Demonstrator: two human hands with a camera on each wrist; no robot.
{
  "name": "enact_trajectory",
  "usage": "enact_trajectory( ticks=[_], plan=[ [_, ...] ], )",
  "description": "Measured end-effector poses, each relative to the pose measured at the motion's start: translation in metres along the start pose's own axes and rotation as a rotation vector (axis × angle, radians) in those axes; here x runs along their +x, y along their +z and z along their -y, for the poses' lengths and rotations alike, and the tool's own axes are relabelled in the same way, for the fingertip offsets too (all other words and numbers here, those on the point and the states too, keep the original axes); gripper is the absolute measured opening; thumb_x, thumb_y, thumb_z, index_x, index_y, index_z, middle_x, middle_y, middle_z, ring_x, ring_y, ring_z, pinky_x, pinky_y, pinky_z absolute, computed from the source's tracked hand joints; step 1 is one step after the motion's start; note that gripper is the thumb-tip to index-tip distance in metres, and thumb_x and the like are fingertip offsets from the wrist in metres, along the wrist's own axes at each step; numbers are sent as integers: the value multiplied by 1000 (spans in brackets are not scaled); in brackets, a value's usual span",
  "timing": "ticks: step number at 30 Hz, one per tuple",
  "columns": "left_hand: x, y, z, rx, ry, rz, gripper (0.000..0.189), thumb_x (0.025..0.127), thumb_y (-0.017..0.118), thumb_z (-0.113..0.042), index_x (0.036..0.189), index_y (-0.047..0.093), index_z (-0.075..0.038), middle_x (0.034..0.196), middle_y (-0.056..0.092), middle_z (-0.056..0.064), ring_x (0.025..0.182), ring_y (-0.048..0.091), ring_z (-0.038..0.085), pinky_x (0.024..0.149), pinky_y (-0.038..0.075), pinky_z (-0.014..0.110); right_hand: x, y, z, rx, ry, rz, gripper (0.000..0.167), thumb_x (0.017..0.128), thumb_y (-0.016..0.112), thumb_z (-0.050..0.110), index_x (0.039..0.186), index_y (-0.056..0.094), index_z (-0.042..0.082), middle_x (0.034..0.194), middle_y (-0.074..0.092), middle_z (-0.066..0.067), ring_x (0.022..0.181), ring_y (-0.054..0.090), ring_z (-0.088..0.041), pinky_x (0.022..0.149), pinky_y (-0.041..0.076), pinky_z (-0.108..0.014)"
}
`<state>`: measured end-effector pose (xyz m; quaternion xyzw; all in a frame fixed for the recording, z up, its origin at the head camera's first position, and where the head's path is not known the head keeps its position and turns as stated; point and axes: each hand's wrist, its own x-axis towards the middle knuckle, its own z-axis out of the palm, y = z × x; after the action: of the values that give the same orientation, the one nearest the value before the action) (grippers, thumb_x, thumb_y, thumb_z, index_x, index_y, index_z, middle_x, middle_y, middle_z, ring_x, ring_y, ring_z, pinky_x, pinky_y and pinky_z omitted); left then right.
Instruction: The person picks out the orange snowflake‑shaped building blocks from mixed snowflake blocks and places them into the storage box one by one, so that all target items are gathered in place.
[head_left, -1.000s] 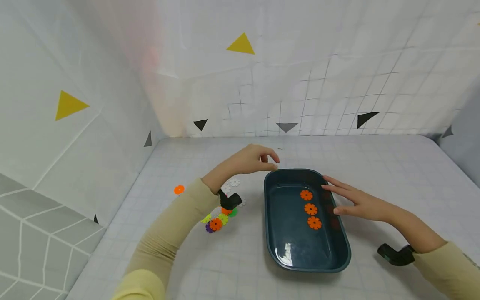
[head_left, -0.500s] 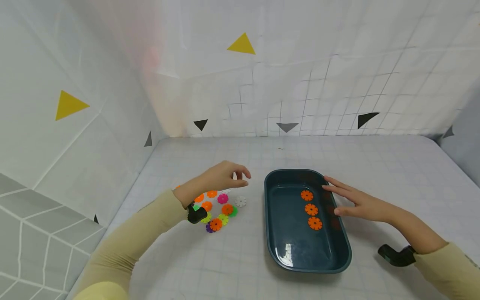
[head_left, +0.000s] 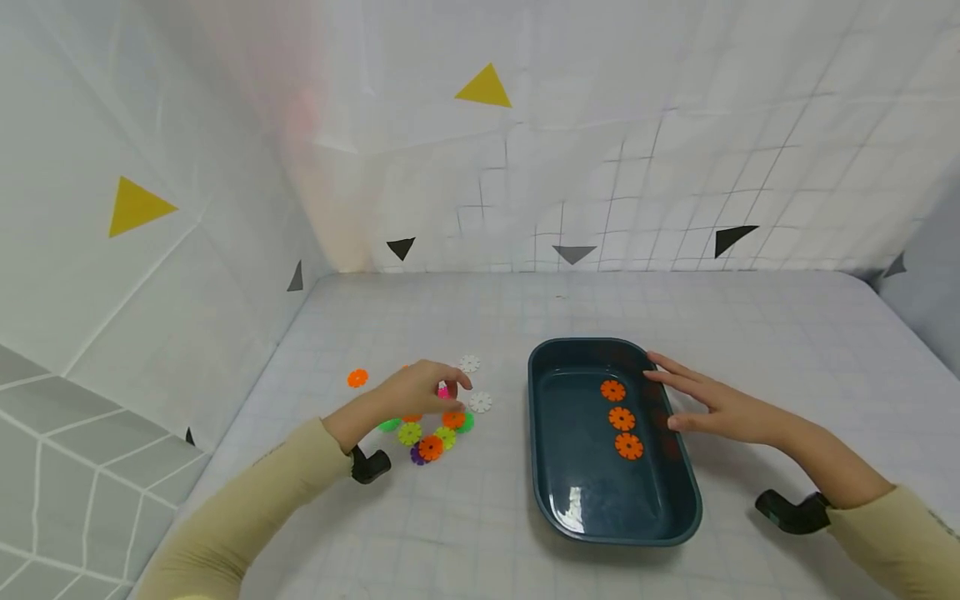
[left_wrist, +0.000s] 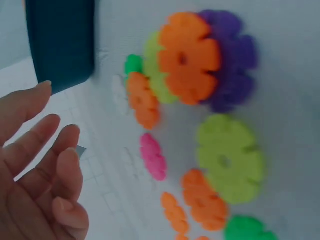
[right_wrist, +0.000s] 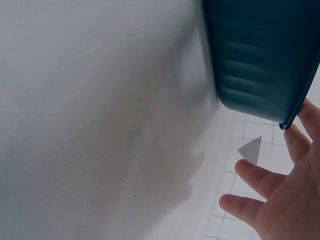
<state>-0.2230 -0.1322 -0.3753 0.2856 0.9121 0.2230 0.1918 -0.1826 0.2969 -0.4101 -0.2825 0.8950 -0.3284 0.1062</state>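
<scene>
Over flower-shaped discs (head_left: 431, 442) scattered on the table (head_left: 465, 517), your left hand (head_left: 420, 388) hangs loose and empty; your right hand (head_left: 723, 410), fingers extended, touches a teal tray (head_left: 564, 450) holding three orange discs (head_left: 616, 419)

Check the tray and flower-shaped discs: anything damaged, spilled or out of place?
Nothing looks damaged or spilled. The dark teal tray sits upright with three orange discs in a row. Only mildly odd: one orange disc lies apart, left of the main cluster, which the left hand partly hides in the head view.
</scene>
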Motion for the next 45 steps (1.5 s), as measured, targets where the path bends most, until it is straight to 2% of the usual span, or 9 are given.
enact_trajectory(
  ticks=[8,11,15,23,29,31,38,43,45],
  plan=[
    [-3,18,18,60,-122,-6,31,81,69,-26,110,63,-17,87,58,-7,74,52,12,63,45,26,0,1,-2,-19,-5,-7,63,86,63,25,140,35,12,153,11,-12,137,15,-28,91,23,-71],
    [-2,23,19,68,-171,21,32,80,70,-27,109,62,-17,87,58,-5,74,51,13,62,44,26,0,0,-2,-20,-13,-8,63,86,63,25,140,36,11,153,11,-12,138,14,-18,91,24,-71],
    [1,28,19,62,-189,28,32,78,72,-27,107,62,-17,87,57,-4,75,50,14,64,44,27,-1,1,-1,-18,-14,-13,63,86,63,25,140,35,11,153,11,-11,136,12,-5,91,24,-71],
    [1,33,22,54,-192,6,22,78,73,-24,92,60,-14,78,53,-3,70,47,14,60,40,26,-1,2,-3,-12,-19,-9,62,86,63,25,141,35,13,153,11,-13,134,10,2,91,24,-71],
    [-3,33,20,45,-190,-7,26,79,72,-25,96,54,-16,77,53,-2,67,48,14,58,40,26,0,0,-1,-26,-11,-7,63,86,63,25,140,35,12,152,11,-13,137,15,-18,91,24,-71],
    [-4,33,20,46,-190,-6,26,80,70,-25,99,53,-18,77,53,-2,67,48,14,58,40,26,0,0,-1,-27,-9,-5,62,86,63,25,140,35,12,152,11,-13,137,15,-20,91,24,-71],
    [-3,33,19,-23,-190,-15,22,84,66,-22,102,54,-20,79,56,-1,62,51,15,56,42,27,-1,0,0,-16,-25,-9,62,86,63,24,140,35,10,152,11,-15,132,9,8,90,25,-71],
    [-2,29,19,-122,-113,-53,21,85,64,-15,105,58,-19,82,58,-2,65,53,15,59,45,27,-1,0,2,-16,-9,-2,63,86,62,25,140,35,10,152,11,-14,138,14,-19,91,25,-71],
    [-3,26,17,-167,-63,-84,21,86,63,-12,105,59,-18,81,59,-2,66,53,15,59,45,26,-1,0,2,-15,-7,0,63,86,62,25,140,35,10,153,10,-13,137,15,-23,91,25,-71]
  ],
)
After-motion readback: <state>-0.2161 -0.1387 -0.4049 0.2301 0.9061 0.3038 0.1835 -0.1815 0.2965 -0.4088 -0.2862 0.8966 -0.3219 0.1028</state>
